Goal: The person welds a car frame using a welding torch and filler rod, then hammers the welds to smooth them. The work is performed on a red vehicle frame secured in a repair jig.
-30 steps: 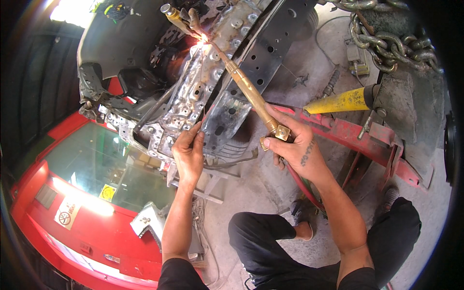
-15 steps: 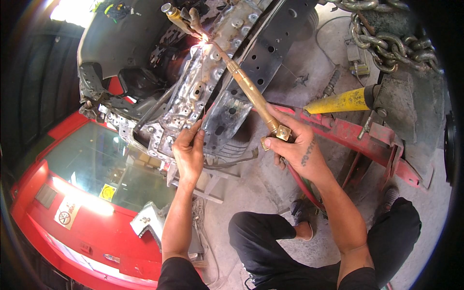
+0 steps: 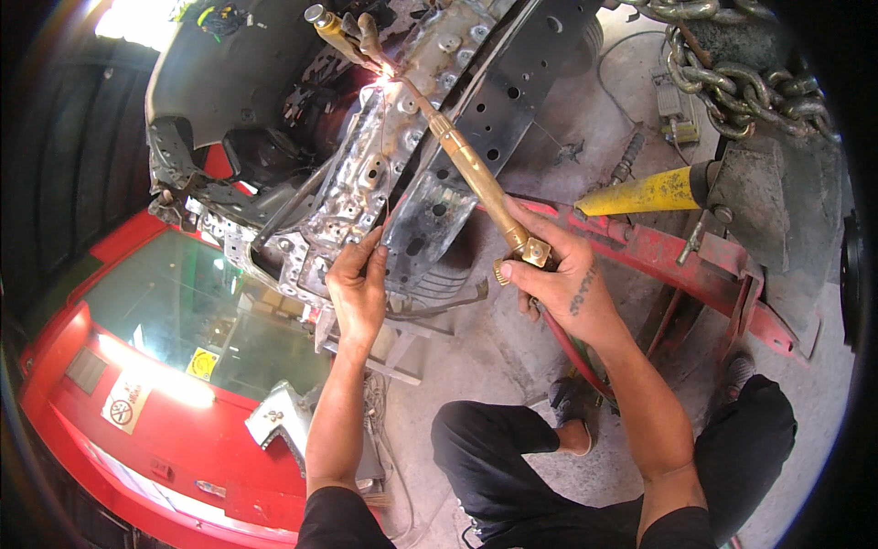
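My right hand is closed around the valve end of a brass welding torch, from which a red hose hangs down. The torch points up and to the left, and its tip meets a bright glow on the bare, spotted metal of a car body frame. Between the fingertips of my left hand I pinch a thin filler rod that rises toward the glow. Beside the glow, locking pliers grip the frame's upper edge; the glare hides their jaw tips.
A black perforated rail runs along the frame's right side. Farther right are a yellow cylinder, a red steel beam and heavy chain. A red panel with a window stands at the left. Cables lie on the concrete floor.
Almost nothing differs. Both hands hold the torch and filler rod in the same places, and the glow stays at the same spot on the frame.
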The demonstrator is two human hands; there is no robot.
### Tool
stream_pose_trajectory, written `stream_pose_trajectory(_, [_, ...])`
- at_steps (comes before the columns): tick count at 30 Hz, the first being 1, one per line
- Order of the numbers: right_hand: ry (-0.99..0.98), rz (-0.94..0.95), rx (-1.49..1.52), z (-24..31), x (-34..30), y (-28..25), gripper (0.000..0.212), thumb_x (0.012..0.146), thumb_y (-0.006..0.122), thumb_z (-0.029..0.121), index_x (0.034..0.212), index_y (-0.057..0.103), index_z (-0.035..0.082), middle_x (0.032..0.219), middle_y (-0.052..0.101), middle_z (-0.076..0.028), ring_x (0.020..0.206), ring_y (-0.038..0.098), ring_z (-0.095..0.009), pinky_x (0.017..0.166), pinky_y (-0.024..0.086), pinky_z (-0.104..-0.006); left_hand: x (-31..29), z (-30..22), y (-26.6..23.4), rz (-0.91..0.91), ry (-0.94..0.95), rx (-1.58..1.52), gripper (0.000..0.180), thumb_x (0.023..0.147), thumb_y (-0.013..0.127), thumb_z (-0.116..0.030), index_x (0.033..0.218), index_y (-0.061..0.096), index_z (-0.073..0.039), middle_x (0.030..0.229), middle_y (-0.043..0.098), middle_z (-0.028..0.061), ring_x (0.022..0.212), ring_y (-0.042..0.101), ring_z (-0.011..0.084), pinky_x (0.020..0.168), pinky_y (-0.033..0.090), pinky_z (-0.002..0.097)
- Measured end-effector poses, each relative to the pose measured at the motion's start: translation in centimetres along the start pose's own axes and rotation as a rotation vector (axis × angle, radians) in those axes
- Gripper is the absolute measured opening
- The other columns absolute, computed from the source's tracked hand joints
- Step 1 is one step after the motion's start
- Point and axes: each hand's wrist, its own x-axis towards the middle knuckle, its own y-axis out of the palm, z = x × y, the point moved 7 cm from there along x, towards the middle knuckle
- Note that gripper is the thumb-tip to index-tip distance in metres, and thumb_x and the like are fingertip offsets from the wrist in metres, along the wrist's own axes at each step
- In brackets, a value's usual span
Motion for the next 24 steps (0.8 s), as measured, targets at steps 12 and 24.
stream_pose_trajectory(12, [0.060, 0.009, 0.007, -0.04, -0.17, -0.03, 0.067, 0.094, 0.074, 0.000, 0.158, 0.054, 0.008, 0.125, 0.070, -0.004, 0.071, 0.058, -0.003, 0.057, 0.049, -0.0222, -0.20, -0.37, 0.06, 0.092, -0.091, 0.085, 0.029, 0.101, 0.073, -0.008, 0.129, 0.076, -0.001, 0.093, 0.073, 0.0078, 0.088, 0.066, 0.0129, 0.084, 0.052, 0.0299])
stream_pose_trajectory(24, [0.032, -0.001, 0.000, 0.20, -0.12, 0.16, 0.067, 0.094, 0.074, 0.000, 0.158, 0.053, 0.008, 0.121, 0.071, -0.004, 0.069, 0.057, -0.004, 0.057, 0.049, -0.0224, -0.32, -0.32, 0.04, 0.037, -0.022, -0.006, 0.032, 0.098, 0.071, -0.003, 0.130, 0.076, -0.004, 0.082, 0.065, 0.0096, 0.075, 0.060, 0.0160, 0.074, 0.050, 0.0324])
